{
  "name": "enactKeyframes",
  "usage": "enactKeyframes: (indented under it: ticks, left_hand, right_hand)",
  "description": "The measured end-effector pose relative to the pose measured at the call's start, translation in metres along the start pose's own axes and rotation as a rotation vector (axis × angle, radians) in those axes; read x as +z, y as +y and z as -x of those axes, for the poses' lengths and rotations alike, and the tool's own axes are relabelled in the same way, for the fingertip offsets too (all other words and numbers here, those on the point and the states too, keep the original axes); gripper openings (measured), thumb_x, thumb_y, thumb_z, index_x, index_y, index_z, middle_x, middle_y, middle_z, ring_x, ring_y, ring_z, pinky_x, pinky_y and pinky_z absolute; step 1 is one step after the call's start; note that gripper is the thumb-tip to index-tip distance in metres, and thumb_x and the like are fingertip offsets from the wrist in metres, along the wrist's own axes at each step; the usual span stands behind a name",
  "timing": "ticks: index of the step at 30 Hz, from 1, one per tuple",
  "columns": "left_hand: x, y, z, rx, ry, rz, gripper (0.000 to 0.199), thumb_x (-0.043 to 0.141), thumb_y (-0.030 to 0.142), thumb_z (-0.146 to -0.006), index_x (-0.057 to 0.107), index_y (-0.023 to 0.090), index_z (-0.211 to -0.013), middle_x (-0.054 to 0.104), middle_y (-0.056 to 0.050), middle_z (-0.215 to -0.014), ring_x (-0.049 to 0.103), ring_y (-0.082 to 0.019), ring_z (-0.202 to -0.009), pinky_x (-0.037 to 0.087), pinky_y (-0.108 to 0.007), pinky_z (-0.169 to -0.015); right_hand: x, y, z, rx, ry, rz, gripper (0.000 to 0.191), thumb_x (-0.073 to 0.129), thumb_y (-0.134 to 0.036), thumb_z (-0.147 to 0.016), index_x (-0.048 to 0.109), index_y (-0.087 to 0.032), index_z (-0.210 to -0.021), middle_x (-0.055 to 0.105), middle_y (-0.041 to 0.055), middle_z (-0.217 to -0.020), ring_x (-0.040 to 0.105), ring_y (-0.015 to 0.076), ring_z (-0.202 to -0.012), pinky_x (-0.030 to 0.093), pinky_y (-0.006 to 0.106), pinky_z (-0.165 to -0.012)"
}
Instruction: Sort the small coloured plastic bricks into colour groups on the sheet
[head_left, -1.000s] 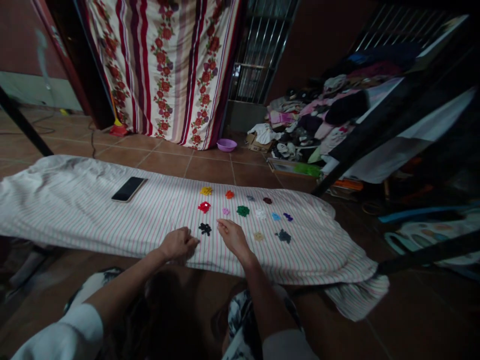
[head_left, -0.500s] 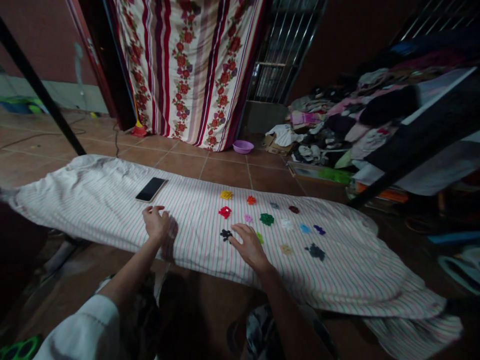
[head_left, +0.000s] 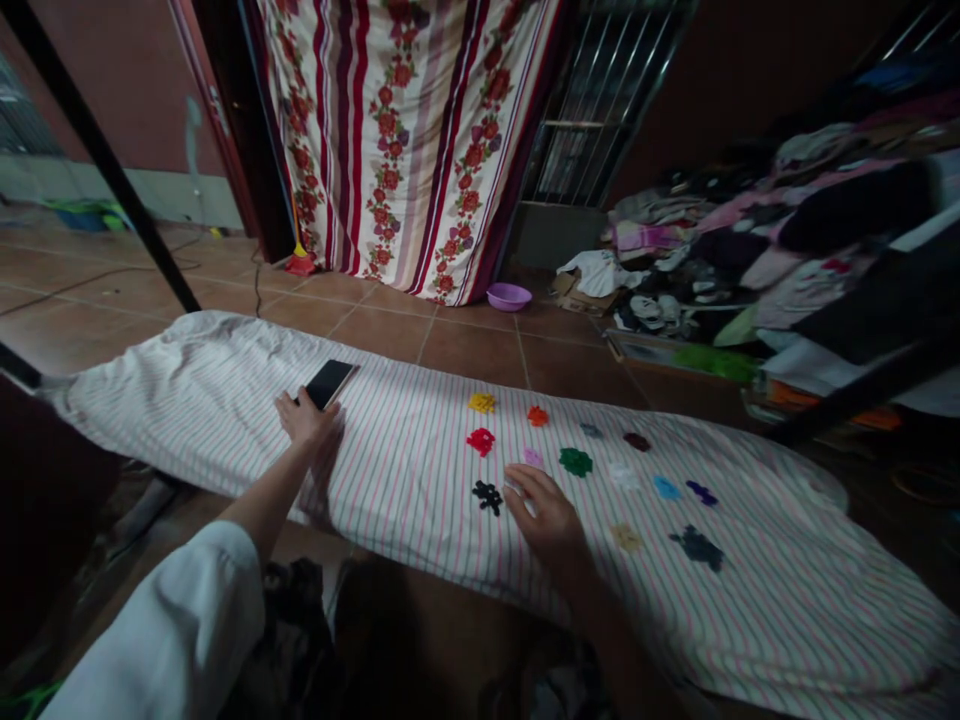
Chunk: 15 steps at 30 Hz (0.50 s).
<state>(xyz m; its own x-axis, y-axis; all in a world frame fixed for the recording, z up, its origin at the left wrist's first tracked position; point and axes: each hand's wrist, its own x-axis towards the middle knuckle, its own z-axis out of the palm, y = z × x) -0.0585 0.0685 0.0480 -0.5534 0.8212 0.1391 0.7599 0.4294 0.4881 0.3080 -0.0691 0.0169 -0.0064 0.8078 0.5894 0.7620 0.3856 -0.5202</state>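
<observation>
My left hand [head_left: 306, 425] is at the near end of a dark-screened smartphone [head_left: 330, 382], thumb by its right edge and fingers by its left. The fingers are spread and the phone lies flat on the cloth. My right hand [head_left: 546, 510] hovers just right of a small pile of black pieces [head_left: 487, 497], fingers bent and apart from the thumb, with nothing visible between them. Close by lie piles of red [head_left: 481, 441], pink [head_left: 533, 457] and dark green pieces [head_left: 576, 461]. The pieces are too small to name.
The striped cloth [head_left: 405, 450] also bears yellow [head_left: 482, 402], orange [head_left: 537, 415], white [head_left: 624, 476], light blue [head_left: 666, 487], tan [head_left: 625, 537] and dark grey piles [head_left: 699, 547]. Beyond are a purple basin [head_left: 509, 297], a floral curtain [head_left: 420, 150] and heaped clothes [head_left: 720, 230].
My left hand has moved forward from below the phone to its near end. My right hand stays beside the black pile and now covers the lime green pile. The view has shifted left.
</observation>
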Motion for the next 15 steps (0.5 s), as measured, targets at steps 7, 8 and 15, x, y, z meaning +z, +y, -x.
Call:
enactKeyframes:
  ticks: [7, 8, 15]
  left_hand:
    - [-0.002, -0.012, -0.038, 0.123, -0.204, -0.228, 0.071, 0.052, 0.055, -0.080, 0.041, 0.009, -0.133, 0.054, -0.024, -0.128, 0.047, -0.038, -0.124, 0.039, -0.045, -0.098]
    - [-0.004, -0.012, -0.040, 0.146, -0.221, -0.251, 0.069, 0.052, 0.055, -0.079, 0.042, 0.009, -0.131, 0.055, -0.024, -0.126, 0.050, -0.037, -0.121, 0.041, -0.044, -0.096]
    - [-0.013, -0.002, -0.034, 0.203, -0.263, -0.398, 0.070, 0.051, 0.061, -0.075, 0.047, 0.008, -0.123, 0.057, -0.027, -0.119, 0.054, -0.038, -0.114, 0.044, -0.042, -0.085]
  right_hand:
    - [-0.010, -0.008, -0.002, -0.029, 0.052, 0.006, 0.023, 0.052, -0.028, -0.090, 0.069, -0.018, -0.101, 0.070, 0.0132, -0.102, 0.068, 0.0204, -0.086, 0.061, 0.034, -0.069]
    - [-0.011, -0.009, -0.003, -0.024, 0.051, 0.005, 0.023, 0.052, -0.027, -0.090, 0.069, -0.018, -0.101, 0.070, 0.0130, -0.102, 0.068, 0.0203, -0.085, 0.062, 0.033, -0.069]
    - [-0.013, -0.018, -0.007, 0.019, 0.032, -0.039, 0.025, 0.050, -0.028, -0.090, 0.070, -0.018, -0.101, 0.070, 0.0120, -0.100, 0.068, 0.0197, -0.083, 0.061, 0.031, -0.068]
